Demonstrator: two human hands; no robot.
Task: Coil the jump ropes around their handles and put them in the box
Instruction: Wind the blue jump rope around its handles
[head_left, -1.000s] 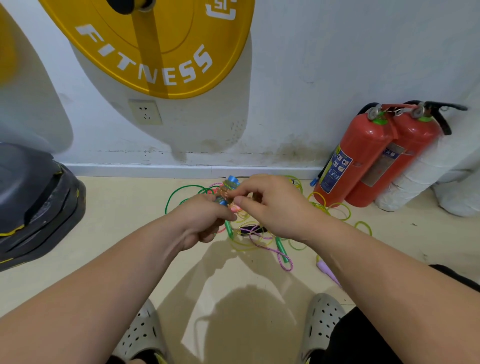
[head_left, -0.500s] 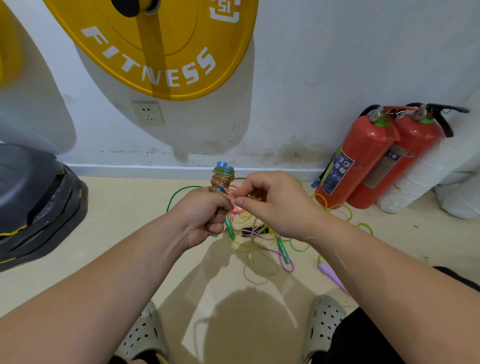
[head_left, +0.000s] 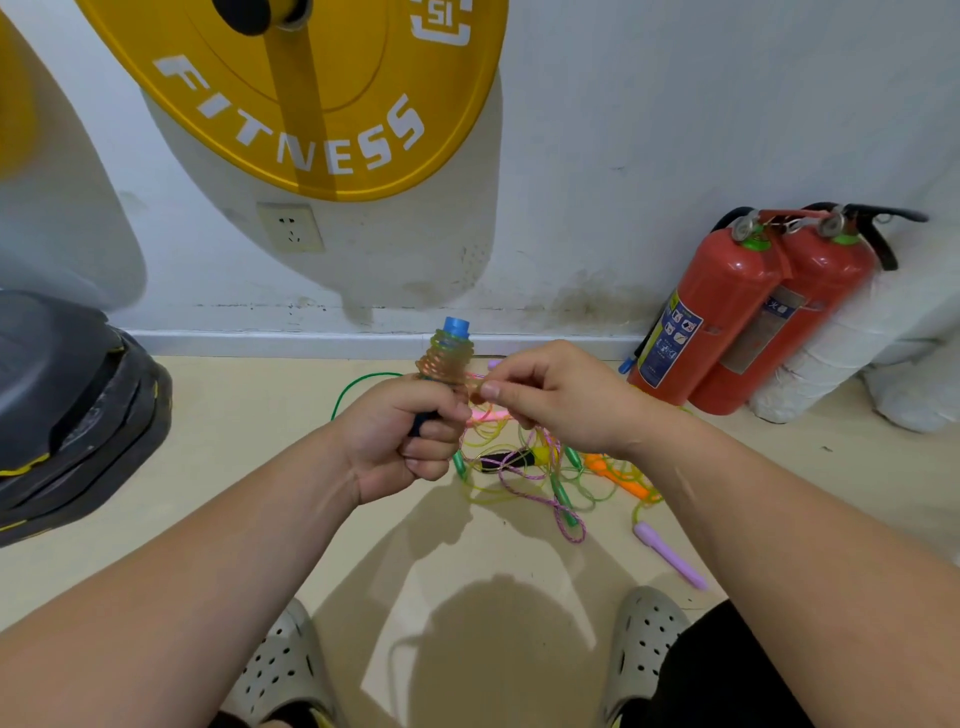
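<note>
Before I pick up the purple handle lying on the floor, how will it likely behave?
The purple handle looks like slim plastic, so probably light and stiff. Its rounded shape suggests it may roll if pushed. Its thin cord seems to run into the tangled ropes, so lifting would likely drag that floppy pile.

Landmark: tangle of jump ropes (head_left: 519, 470) on floor (head_left: 234, 415).
- Left of it: bare floor, open as far as black plate stack (head_left: 72, 405).
- Right: purple handle (head_left: 670, 556) close by; fire extinguishers (head_left: 727, 312) farther, against wall (head_left: 623, 156).
- Near side: bare floor up to grey clogs (head_left: 644, 639).
</note>
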